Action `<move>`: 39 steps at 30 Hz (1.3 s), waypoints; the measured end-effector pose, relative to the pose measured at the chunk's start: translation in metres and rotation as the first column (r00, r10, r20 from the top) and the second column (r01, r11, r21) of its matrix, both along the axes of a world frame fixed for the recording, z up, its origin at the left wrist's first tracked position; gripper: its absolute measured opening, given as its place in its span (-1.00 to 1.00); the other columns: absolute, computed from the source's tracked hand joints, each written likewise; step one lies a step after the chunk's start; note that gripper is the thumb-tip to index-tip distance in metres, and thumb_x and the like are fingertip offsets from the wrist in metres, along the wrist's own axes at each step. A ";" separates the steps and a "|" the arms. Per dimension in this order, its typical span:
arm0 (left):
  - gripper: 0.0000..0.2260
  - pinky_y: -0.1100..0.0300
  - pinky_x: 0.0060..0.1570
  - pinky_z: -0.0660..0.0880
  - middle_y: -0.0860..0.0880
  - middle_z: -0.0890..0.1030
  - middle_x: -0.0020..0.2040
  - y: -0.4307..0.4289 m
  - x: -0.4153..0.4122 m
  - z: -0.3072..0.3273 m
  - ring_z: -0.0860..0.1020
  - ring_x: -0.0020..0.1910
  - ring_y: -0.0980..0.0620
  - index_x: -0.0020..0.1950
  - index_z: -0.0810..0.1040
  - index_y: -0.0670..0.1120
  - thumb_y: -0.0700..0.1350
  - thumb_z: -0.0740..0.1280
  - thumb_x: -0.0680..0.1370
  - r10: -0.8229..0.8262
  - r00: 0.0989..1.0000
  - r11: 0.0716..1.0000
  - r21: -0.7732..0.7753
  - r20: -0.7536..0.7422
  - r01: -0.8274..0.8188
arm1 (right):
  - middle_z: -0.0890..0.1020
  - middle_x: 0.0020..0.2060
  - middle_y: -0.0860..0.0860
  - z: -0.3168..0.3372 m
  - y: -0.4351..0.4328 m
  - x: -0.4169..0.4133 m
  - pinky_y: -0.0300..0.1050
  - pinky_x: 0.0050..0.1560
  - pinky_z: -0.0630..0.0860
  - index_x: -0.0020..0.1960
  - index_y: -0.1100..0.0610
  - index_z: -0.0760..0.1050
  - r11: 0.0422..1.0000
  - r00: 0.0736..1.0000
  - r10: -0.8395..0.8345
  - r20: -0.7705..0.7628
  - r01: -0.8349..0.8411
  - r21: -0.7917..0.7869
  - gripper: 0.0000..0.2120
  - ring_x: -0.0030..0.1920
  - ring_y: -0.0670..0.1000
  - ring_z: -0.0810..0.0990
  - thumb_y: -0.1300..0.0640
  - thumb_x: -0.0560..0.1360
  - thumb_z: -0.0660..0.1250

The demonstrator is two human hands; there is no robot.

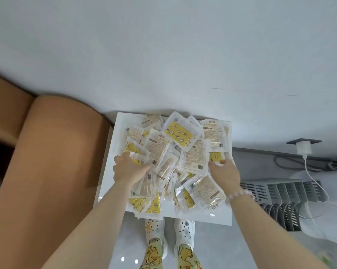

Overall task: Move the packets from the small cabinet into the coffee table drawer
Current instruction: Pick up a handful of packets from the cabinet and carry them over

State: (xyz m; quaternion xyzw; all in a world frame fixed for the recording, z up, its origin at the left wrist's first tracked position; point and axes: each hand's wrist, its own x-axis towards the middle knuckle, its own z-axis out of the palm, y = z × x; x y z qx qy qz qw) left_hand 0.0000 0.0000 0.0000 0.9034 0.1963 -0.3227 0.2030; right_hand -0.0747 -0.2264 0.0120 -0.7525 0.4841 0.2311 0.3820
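Stood over the small cabinet point(202, 218) with packets point(180, 150) heaped across its white top, beside an orange sofa point(53, 152). Gripped packets at the heap's left edge with the curled fingers point(125, 154) of the left hand point(130, 169). Held the right hand point(225, 174) against the right edge, thumb raised; could not tell whether those fingers held anything.

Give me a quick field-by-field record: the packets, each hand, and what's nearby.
packets: loose heap on the white cabinet top
left hand: grips packets at the heap's left edge
right hand: at the heap's right edge, grasp unclear
nearby: brown sofa on the left, charger on the right
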 end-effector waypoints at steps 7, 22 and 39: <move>0.09 -0.21 0.34 0.29 -0.14 0.07 0.51 -0.022 0.016 -0.035 0.13 0.49 -0.19 0.55 -0.01 -0.10 0.38 0.43 0.25 0.117 0.992 0.993 0.011 -0.044 -0.117 | 0.31 0.39 0.21 -0.044 0.020 0.066 0.05 0.37 0.28 0.46 0.30 0.13 0.967 0.974 -0.212 -0.076 0.220 0.125 -0.08 0.38 0.19 0.30 -0.31 0.39 0.32; 0.28 -0.24 0.39 0.20 -0.27 -0.10 0.54 -0.041 0.011 -0.046 0.03 0.51 -0.31 0.54 -0.31 -0.09 0.43 0.43 0.17 0.332 0.917 0.939 -0.016 -0.219 -0.344 | 0.35 0.35 0.21 -0.080 0.033 0.074 0.09 0.36 0.31 0.43 0.31 0.12 0.917 0.914 -0.399 0.076 0.399 0.009 0.03 0.36 0.21 0.35 -0.28 0.26 0.47; -0.25 -0.10 0.14 0.45 -0.28 0.25 0.39 -0.063 0.014 -0.046 0.39 0.28 -0.28 0.50 0.05 -0.11 0.36 0.10 0.50 0.243 0.968 0.970 -0.009 -0.070 -0.244 | 0.55 0.16 0.13 -0.071 0.017 0.067 0.07 0.20 0.50 0.33 0.27 0.29 0.875 0.879 -0.476 0.016 0.471 0.113 -0.03 0.16 0.14 0.55 -0.22 0.14 0.58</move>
